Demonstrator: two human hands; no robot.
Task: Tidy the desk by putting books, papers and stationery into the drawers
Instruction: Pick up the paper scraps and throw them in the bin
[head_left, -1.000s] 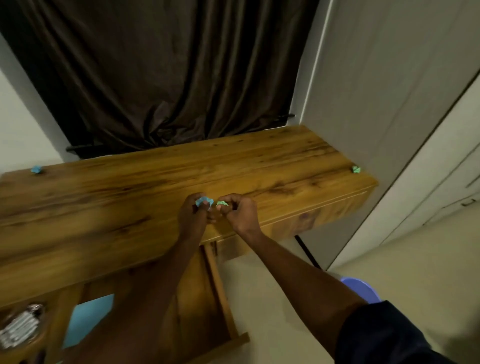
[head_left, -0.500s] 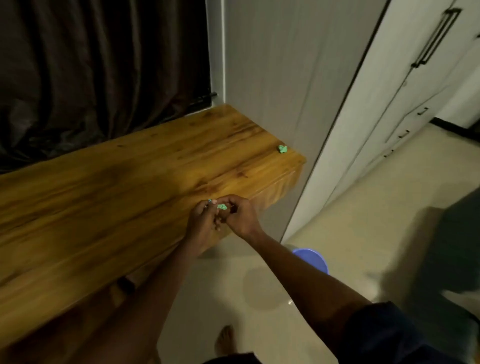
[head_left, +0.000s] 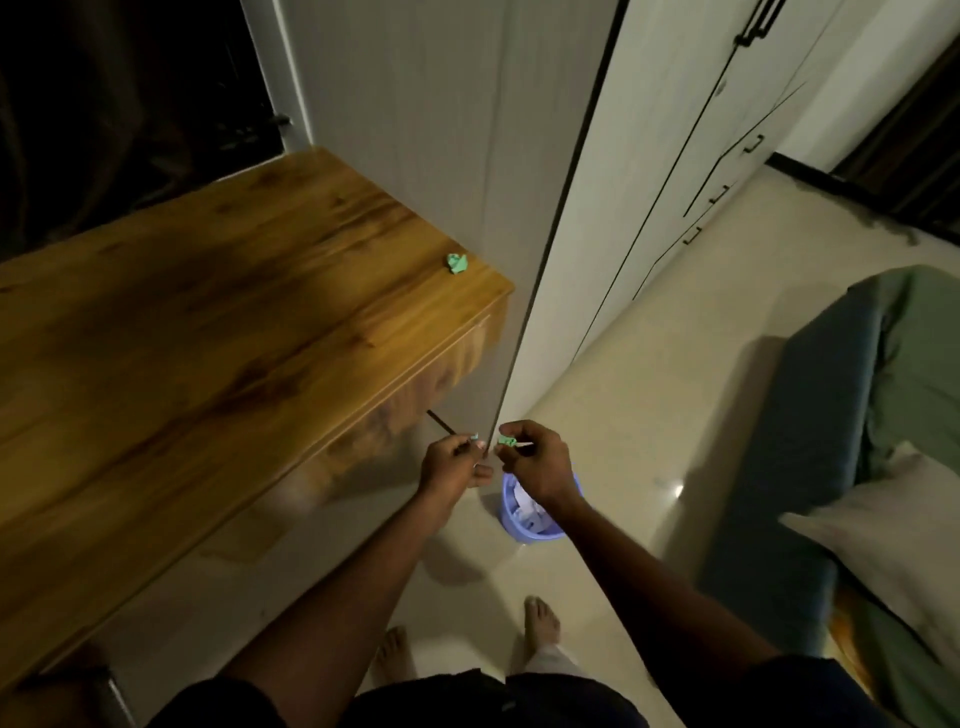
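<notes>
Stretching across the left, the wooden desk (head_left: 218, 332) shows a smooth, glossy top with dark streaks of grain and a squared corner against the pale cupboard (head_left: 467, 130). A crumpled ball of green paper (head_left: 457, 263) lies on the desk near that corner, well apart from both hands. Below the desk's front edge, over the shiny cream floor (head_left: 649, 415), the left hand (head_left: 453, 467) has its fingers curled in, the thumb and forefinger pinched on a tiny pale scrap (head_left: 474, 437); what the scrap is made of cannot be told. Just beside it, the right hand (head_left: 535, 462) pinches a small green wad (head_left: 506, 441) between thumb and fingertips, the other fingers folded. Under the right hand stands a round lilac plastic bin (head_left: 524, 514) with white crumpled paper inside. At the far right lies soft green and blue bedding (head_left: 857, 415)
</notes>
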